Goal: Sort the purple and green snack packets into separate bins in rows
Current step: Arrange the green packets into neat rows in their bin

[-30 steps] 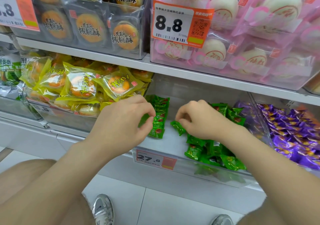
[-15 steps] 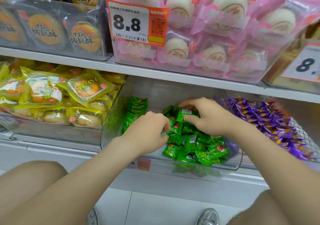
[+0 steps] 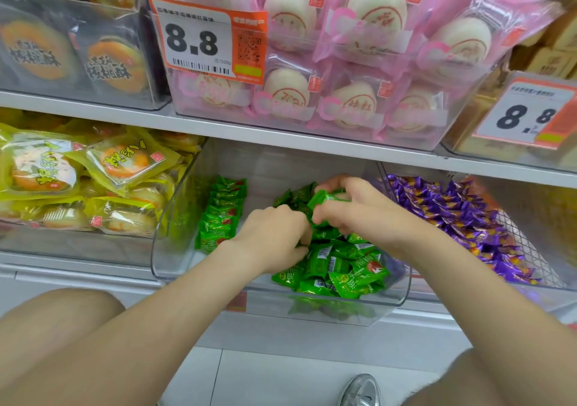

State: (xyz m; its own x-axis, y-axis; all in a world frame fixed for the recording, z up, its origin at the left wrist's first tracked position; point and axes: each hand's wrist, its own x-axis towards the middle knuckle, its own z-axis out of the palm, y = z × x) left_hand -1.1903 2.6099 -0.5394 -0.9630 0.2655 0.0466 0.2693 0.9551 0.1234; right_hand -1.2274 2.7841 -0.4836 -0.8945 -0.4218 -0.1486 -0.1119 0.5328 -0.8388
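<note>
Green packets heaped loose in the clear bin, middle of the frame. More green ones lined up in a neat row along the bin's left side. Right hand curled over the top of the heap, fingers pinched shut on one green packet. Left hand just beside it, touching the heap, fingers tucked in among the packets; cannot tell what it holds. Purple packets in rows in the next bin, right of the frame. Yellow packs at the left. Pink packs on the upper shelf, behind an orange tag reading 8.8. One shoe at the bottom.
</note>
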